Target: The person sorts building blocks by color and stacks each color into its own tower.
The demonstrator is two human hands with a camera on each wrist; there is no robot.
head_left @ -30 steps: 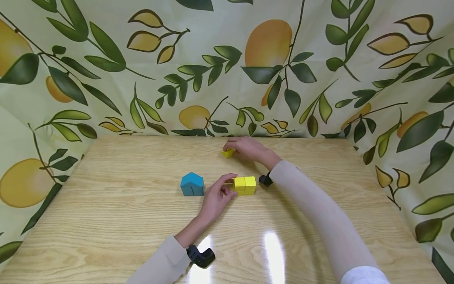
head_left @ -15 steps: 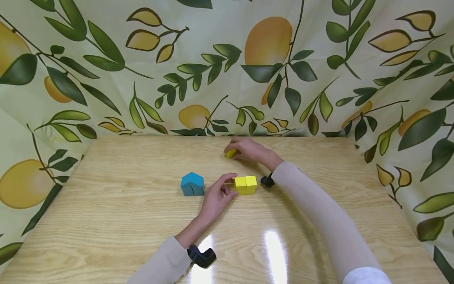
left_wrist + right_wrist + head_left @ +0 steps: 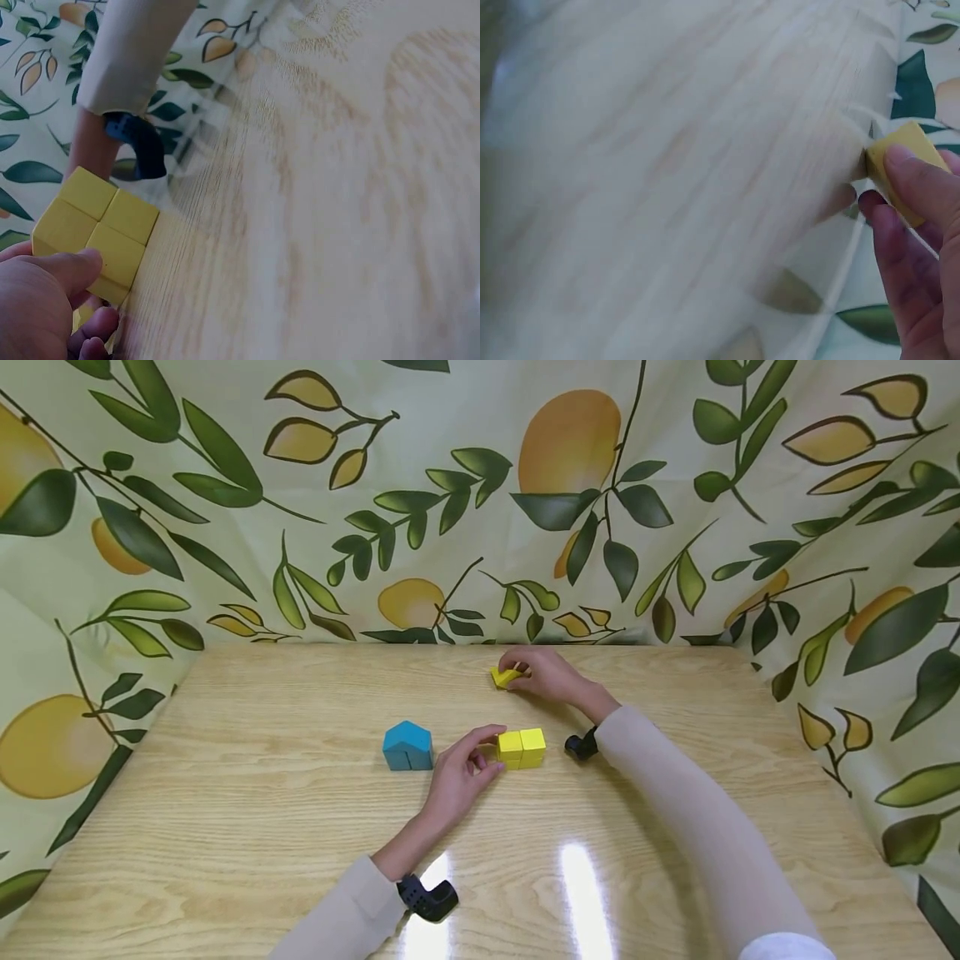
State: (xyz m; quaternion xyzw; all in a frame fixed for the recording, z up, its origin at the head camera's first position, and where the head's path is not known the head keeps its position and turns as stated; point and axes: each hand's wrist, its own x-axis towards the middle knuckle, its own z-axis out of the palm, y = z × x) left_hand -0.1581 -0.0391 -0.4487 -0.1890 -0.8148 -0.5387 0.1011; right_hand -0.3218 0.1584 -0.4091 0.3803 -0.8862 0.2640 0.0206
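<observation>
My left hand (image 3: 455, 781) steadies a small stack of yellow blocks (image 3: 521, 748), thumb at the near side and index finger at the far side. In the left wrist view, the thumb presses the face of these yellow blocks (image 3: 97, 217), several pieces set together in two rows. Near the table's back edge, my right hand (image 3: 551, 675) pinches a separate yellow block (image 3: 504, 677), which looks angular, like a roof piece. Thumb and fingers cover part of this yellow block (image 3: 907, 161) in the right wrist view.
Left of the left hand stands a blue block house (image 3: 407, 747) with a peaked top. The wooden table (image 3: 262, 827) ends at a fabric backdrop (image 3: 450, 527) printed with fruit and leaves. Each wrist wears a black band.
My right hand has shifted rightward along the back of the table, turning the yellow block in its fingers. My left hand stays at the yellow stack, and the blue house has not moved.
</observation>
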